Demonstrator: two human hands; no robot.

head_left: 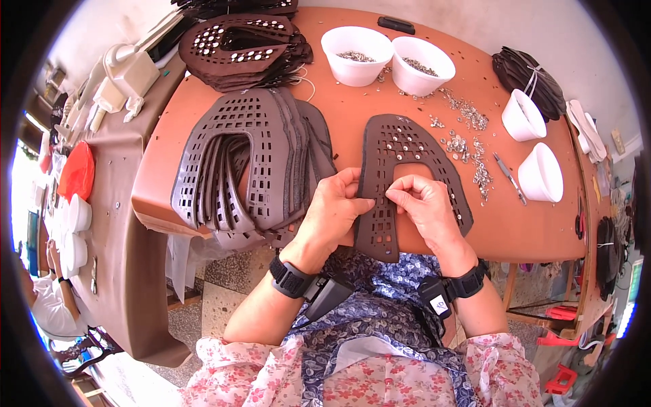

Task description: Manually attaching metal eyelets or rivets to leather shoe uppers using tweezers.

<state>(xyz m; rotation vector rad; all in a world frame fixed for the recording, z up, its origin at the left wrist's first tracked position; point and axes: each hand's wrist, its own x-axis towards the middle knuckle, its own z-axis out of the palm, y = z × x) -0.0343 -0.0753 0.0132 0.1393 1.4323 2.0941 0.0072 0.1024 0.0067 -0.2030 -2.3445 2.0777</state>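
Left hand (pixel 336 207) grips the brown perforated piece (pixel 375 159) by its left leg, near edge of the tabletop (pixel 495 234); right hand (pixel 427 207) pinches closed at that leg; on what, I can't tell.

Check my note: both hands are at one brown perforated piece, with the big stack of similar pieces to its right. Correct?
Wrong side: the head view shows the big stack to the left of the brown perforated piece. The left hand and right hand are at that piece.
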